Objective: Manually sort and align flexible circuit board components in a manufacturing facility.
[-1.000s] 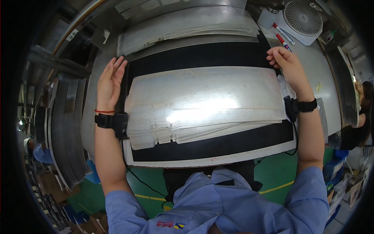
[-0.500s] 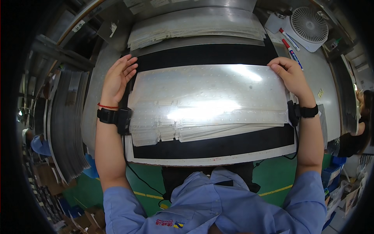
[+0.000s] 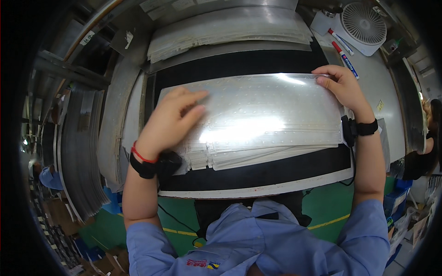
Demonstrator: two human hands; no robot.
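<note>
In front of me lies a pile of thin, shiny metal sheets (image 3: 258,108) with rows of small raised bumps. Their near edges are fanned out unevenly on a black mat (image 3: 276,164). My right hand (image 3: 340,85) pinches the far right corner of the top sheet between thumb and fingers. Over the left part of that sheet is my left hand (image 3: 172,117), slightly blurred, thumb and fingers apart and holding nothing. Whether its fingertips touch the metal I cannot tell. This hand hides the sheet's left end.
A second stack of metal sheets (image 3: 230,28) stands at the back. Two red-capped markers (image 3: 344,60) and a white fan (image 3: 363,27) are at the back right. More sheets (image 3: 80,142) stand at the left. Cables run from my wristbands past the table's front edge.
My left hand has moved from beside the far left corner, rightward and nearer, over the top sheet. My right hand remains at the far right corner, its fingers pinching there.
</note>
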